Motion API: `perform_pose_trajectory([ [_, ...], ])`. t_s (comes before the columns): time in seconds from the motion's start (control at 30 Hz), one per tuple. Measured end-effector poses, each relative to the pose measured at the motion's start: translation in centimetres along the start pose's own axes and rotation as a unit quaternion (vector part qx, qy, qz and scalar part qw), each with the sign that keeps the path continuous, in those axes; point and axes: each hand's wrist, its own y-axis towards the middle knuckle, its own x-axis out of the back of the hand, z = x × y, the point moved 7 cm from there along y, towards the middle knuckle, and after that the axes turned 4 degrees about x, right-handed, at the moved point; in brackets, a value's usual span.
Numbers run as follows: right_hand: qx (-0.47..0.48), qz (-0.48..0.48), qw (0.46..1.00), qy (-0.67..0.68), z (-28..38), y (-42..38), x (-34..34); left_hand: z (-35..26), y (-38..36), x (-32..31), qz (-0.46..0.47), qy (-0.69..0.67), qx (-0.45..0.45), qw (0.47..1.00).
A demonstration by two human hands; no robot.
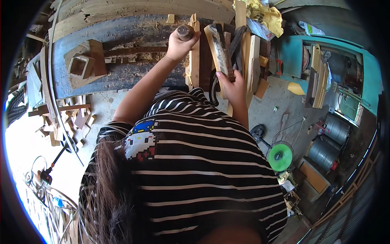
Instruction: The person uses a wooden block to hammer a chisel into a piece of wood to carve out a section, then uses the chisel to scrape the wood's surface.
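Note:
My left hand (pixel 178 48) is closed around a round wooden piece (pixel 185 32), whose dark flat end faces up at me. Just beside it, a light wooden strip (pixel 194 57) runs lengthwise over the bench. On the other side, my right hand (pixel 234 84) grips the near end of a long, worn wooden block (pixel 219 51), the thumb along its left edge. The block has a pale, scuffed face and dark sides. Right of the block, close to my fingers, lie dark tool-like pieces (pixel 236 46).
A square wooden frame (pixel 81 66) sits on a board on the dark, scarred workbench (pixel 134 30). Wood offcuts (pixel 75 122) are piled on the floor at left. A green fan (pixel 280 156), metal drums (pixel 325 152) and a teal cabinet (pixel 290 57) stand at right.

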Motion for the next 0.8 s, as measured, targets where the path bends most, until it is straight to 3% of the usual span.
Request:
perform_pose_trajectory([
  [0.1, 0.014, 0.003, 1.0, 0.026, -1.3, 1.3, -1.1, -0.5, -0.5, -0.2, -0.01, 0.018, -0.011, 1.0],
  [0.17, -0.05, 0.024, 0.998, 0.018, -4.7, 2.6, -2.7, -0.9, -0.6, -0.4, -0.021, 0.021, -0.036, 0.999],
  [0.2, -0.031, -0.003, 0.997, 0.071, -3.6, 2.5, -3.7, -0.6, -0.6, -0.3, -0.023, 0.027, -0.024, 0.999],
  [0.23, -0.067, 0.026, 0.982, 0.175, -8.5, 3.9, -6.7, -0.5, -0.7, -0.3, -0.024, 0.028, -0.025, 0.999],
  [0.3, -0.013, 0.023, 0.996, 0.082, -6.5, 3.7, -8.7, 0.0, -0.8, 0.1, -0.048, 0.034, -0.004, 0.998],
  [0.37, -0.014, 0.01, 0.998, 0.052, -9.3, 4.1, -11.9, 0.0, -1.0, 0.2, -0.05, 0.034, -0.006, 0.998],
  [0.43, 0.024, -0.04, 0.994, -0.096, -9.1, 3.9, -13.0, 0.1, -1.1, 0.3, -0.057, 0.02, -0.024, 0.998],
  [0.6, -0.033, -0.039, 0.993, -0.102, -9.8, 3.7, -13.1, -0.2, -2.0, 0.3, -0.037, 0.017, -0.02, 0.999],
  [0.8, -0.011, -0.016, 0.993, -0.117, -8.4, 3.3, -13.5, -1.1, -3.1, 1.2, -0.056, 0.031, -0.03, 0.998],
])
